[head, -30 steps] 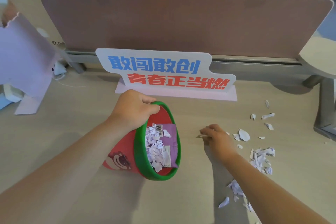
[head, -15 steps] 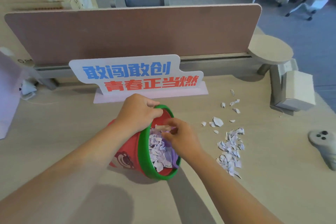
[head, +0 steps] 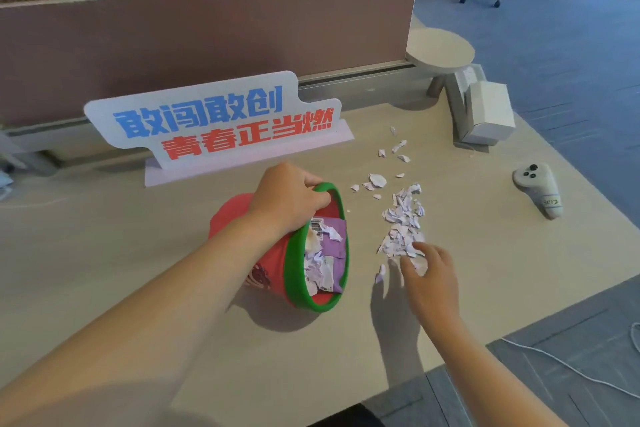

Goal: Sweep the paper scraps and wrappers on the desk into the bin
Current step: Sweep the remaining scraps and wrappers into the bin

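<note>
A red bin (head: pixel 266 263) with a green rim lies tipped on its side on the desk, its mouth facing right. Inside it are white paper scraps and a purple wrapper (head: pixel 334 243). My left hand (head: pixel 287 199) grips the top of the rim. A pile of white paper scraps (head: pixel 403 218) lies on the desk just right of the bin, with smaller scraps (head: pixel 398 147) scattered farther back. My right hand (head: pixel 431 276) rests, fingers spread, on the near end of that pile.
A white sign (head: pixel 214 118) with blue and red characters stands behind the bin, in front of a brown divider panel (head: pixel 207 31). A grey controller (head: pixel 538 189) lies at the right. A white box (head: pixel 490 113) sits by the desk's right edge.
My right hand left the bin's mouth, where it dropped scraps, and moved right and nearer onto the pile. The view shifted left to right; the bin stays tipped in my left hand.
</note>
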Action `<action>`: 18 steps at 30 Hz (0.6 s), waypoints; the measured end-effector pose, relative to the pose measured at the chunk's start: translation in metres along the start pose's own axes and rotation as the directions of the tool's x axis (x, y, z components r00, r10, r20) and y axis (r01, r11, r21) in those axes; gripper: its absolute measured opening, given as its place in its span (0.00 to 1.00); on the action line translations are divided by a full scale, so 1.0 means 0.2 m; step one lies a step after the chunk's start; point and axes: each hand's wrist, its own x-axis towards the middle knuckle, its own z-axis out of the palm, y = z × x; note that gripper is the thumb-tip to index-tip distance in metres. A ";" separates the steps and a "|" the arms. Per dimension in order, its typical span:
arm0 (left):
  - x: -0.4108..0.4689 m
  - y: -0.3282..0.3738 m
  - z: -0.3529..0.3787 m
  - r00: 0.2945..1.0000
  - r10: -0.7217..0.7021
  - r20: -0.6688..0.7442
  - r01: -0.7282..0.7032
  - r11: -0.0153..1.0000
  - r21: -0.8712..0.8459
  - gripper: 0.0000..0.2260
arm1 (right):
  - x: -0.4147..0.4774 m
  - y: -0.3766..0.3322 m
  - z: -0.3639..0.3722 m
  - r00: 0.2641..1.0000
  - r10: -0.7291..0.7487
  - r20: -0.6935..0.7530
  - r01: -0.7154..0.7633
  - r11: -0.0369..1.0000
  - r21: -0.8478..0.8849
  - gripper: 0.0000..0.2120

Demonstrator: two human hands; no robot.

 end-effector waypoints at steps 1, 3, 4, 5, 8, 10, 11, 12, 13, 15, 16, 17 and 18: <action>-0.02 0.00 0.00 1.000 0.004 -0.001 -0.004 1.000 0.004 0.10 | -0.01 0.07 0.00 0.999 0.032 -0.005 -0.032 0.999 -0.039 0.20; -0.05 -0.01 -0.01 1.000 0.007 -0.006 -0.007 1.000 0.010 0.10 | -0.05 0.20 0.00 0.994 0.110 0.002 -0.110 0.992 -0.061 0.28; -0.06 -0.02 -0.01 1.000 0.004 -0.006 -0.004 1.000 0.010 0.10 | -0.06 0.24 0.00 0.988 0.153 0.004 -0.153 0.987 -0.049 0.30; -0.08 -0.03 -0.02 1.000 -0.008 -0.009 0.008 1.000 0.007 0.11 | -0.07 0.29 0.01 0.986 0.168 -0.003 -0.168 0.985 -0.035 0.30; -0.10 -0.06 -0.03 0.998 -0.044 -0.036 0.045 0.999 0.015 0.11 | -0.07 0.32 0.08 0.995 0.100 -0.026 -0.104 0.970 -0.219 0.33; -0.10 -0.07 -0.03 0.997 -0.059 -0.052 0.061 0.997 0.039 0.11 | -0.06 0.30 0.16 0.996 0.092 0.004 -0.085 0.937 -0.340 0.40; -0.09 -0.08 -0.02 0.996 -0.065 -0.054 0.068 0.996 0.052 0.11 | -0.05 0.29 0.19 0.997 0.082 0.016 -0.071 0.936 -0.345 0.42; -0.08 -0.08 -0.02 0.996 -0.076 -0.056 0.079 0.995 0.062 0.11 | -0.03 0.27 0.21 0.998 0.060 0.032 -0.046 0.937 -0.346 0.44; -0.07 -0.07 -0.01 0.994 -0.087 -0.058 0.091 0.993 0.069 0.11 | -0.01 0.26 0.24 0.998 0.036 0.048 -0.017 0.934 -0.357 0.46; -0.05 -0.07 0.00 0.993 -0.104 -0.063 0.109 0.991 0.077 0.11 | 0.05 0.24 0.29 0.998 0.013 0.068 0.015 0.917 -0.398 0.50; -0.03 -0.06 0.01 0.991 -0.116 -0.070 0.121 0.989 0.080 0.11 | 0.10 0.24 0.30 0.998 0.008 0.068 0.021 0.911 -0.413 0.52; -0.01 -0.06 0.03 0.988 -0.131 -0.078 0.138 0.986 0.089 0.11 | 0.14 0.24 0.32 0.998 0.002 0.063 0.025 0.907 -0.421 0.53; 0.01 -0.05 0.04 0.986 -0.147 -0.084 0.156 0.982 0.103 0.12 | 0.18 0.23 0.32 0.998 -0.015 0.056 0.037 0.903 -0.429 0.54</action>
